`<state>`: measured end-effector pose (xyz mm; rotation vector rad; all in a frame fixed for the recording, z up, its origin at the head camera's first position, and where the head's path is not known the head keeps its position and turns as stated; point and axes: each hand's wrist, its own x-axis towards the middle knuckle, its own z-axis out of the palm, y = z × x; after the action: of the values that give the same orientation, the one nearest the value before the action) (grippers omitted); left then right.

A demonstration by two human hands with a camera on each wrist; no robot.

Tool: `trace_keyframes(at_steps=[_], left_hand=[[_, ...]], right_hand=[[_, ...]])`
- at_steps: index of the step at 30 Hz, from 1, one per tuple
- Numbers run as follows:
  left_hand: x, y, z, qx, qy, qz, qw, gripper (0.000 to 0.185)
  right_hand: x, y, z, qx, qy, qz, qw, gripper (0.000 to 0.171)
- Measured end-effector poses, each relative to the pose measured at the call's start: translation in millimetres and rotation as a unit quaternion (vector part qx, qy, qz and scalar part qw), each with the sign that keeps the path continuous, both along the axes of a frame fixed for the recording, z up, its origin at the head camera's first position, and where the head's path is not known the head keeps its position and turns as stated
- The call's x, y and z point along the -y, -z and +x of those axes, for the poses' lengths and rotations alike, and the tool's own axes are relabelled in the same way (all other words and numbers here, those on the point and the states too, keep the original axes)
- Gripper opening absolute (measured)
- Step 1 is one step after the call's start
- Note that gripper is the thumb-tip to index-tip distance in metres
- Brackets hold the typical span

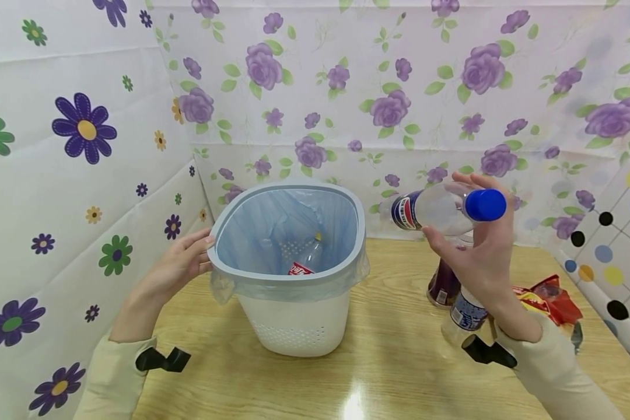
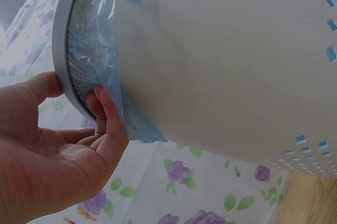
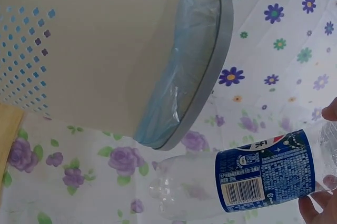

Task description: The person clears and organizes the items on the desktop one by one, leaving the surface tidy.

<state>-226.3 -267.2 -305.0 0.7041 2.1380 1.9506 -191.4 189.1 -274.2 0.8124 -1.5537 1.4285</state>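
The left hand (image 1: 181, 265) grips the waste bin's (image 1: 289, 280) left rim on the bench (image 1: 388, 361). The right hand (image 1: 478, 256) clasps an empty Pepsi bottle (image 1: 441, 207) held sideways, just right of the bin. Disposal seems underway; next, the bottle must travel left over the opening.

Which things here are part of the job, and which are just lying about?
In the job: right hand, empty blue-capped bottle, lined bin, left hand on its rim, bottle inside the bin.
Lying about: dark bottle, clear bottle, snack wrapper.
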Motion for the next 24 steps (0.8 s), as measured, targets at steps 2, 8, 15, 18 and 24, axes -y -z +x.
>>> trace_keyframes(at_steps=[2,8,15,18,24], left_hand=[[0.0,-0.4,0.1,0.0,0.001,0.001,1.0,0.055],[-0.1,-1.4,0.7,0.002,0.0,-0.003,1.0,0.056],[-0.7,-2.6,0.3,0.003,-0.002,-0.007,1.0,0.055],[-0.6,-2.3,0.3,0.003,-0.004,-0.01,0.9999,0.055],[-0.8,-1.9,0.7,0.006,-0.005,-0.011,0.9999,0.055]], right_hand=[[0.9,-2.5,0.2,-0.006,-0.013,-0.015,1.0,0.077],[5.8,-11.2,2.3,-0.029,-0.036,-0.04,0.998,0.076],[10.4,-19.3,4.5,-0.057,-0.051,-0.063,0.995,0.075],[11.3,-20.6,4.1,-0.067,-0.062,-0.073,0.993,0.075],[14.5,-24.8,5.6,-0.089,-0.078,-0.084,0.989,0.073]])
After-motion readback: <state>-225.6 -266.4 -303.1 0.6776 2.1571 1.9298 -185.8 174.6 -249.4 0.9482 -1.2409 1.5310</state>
